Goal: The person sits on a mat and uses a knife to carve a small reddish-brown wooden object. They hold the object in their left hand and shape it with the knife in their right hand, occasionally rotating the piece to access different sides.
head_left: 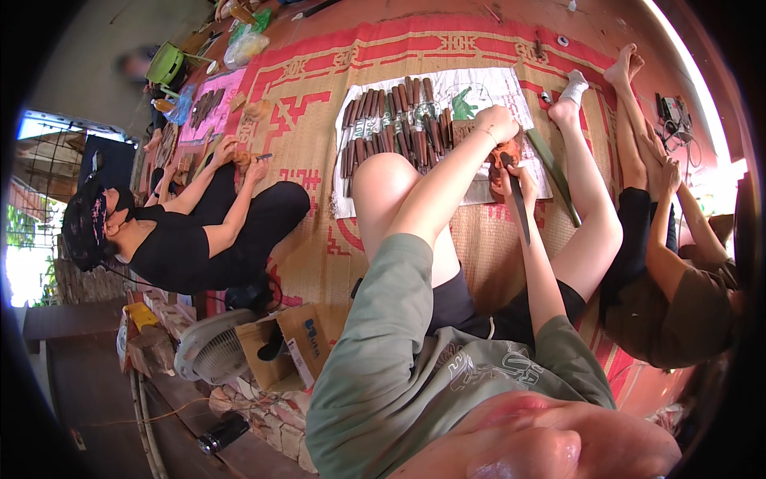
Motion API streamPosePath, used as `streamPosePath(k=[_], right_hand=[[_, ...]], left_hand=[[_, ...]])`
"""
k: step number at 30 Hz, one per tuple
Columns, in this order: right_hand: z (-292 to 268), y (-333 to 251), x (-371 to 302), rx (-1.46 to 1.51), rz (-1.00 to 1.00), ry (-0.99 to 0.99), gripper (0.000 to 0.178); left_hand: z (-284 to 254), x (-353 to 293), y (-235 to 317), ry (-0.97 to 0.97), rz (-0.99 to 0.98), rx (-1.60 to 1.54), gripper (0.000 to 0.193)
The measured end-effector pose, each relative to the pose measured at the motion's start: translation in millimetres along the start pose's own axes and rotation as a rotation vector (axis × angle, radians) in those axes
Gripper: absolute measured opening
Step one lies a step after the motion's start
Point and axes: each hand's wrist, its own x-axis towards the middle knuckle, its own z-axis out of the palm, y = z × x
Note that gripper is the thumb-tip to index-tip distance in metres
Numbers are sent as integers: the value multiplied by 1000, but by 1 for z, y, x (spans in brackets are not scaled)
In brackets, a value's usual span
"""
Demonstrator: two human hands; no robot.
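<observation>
A small reddish-orange carved wooden piece [496, 188] sits between my bent legs. My left hand [496, 124] is closed at its upper end. My right hand [523, 185] is closed beside the carving, on a long dark flat tool [523, 217] that narrows to a tip pointing back toward me. I cannot make out the tool's exact kind, and my fingers partly hide its upper part. Just beyond, many dark wooden-handled carving tools [399, 144] lie in rows on a white printed sheet [344, 206].
A woven red-and-tan mat [319, 263] spreads beneath me. Beside my right leg lies a long green strip [554, 176]. Another person [183, 247] works with their hands on the left; a second person [678, 303] sits on the right. A fan [214, 347] and cardboard box [279, 351] stand behind left.
</observation>
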Motion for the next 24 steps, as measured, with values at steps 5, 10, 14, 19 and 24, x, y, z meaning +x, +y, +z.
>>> streamPosePath(k=[5,10,14,19,24], right_hand=[[11,63,-25,20,-59,-16,17],[7,27,-7,-6,-29,-11,13],[10,63,-27,49,84,-65,13],[0,6,-5,33,1,20,15],[7,33,-14,19,8,38,16]], left_hand=[[2,-1,3,62,24,46,30],[0,-3,1,17,25,39,31],[1,-3,7,26,34,33,31],[1,0,0,28,30,19,32],[5,1,3,29,25,20,30]])
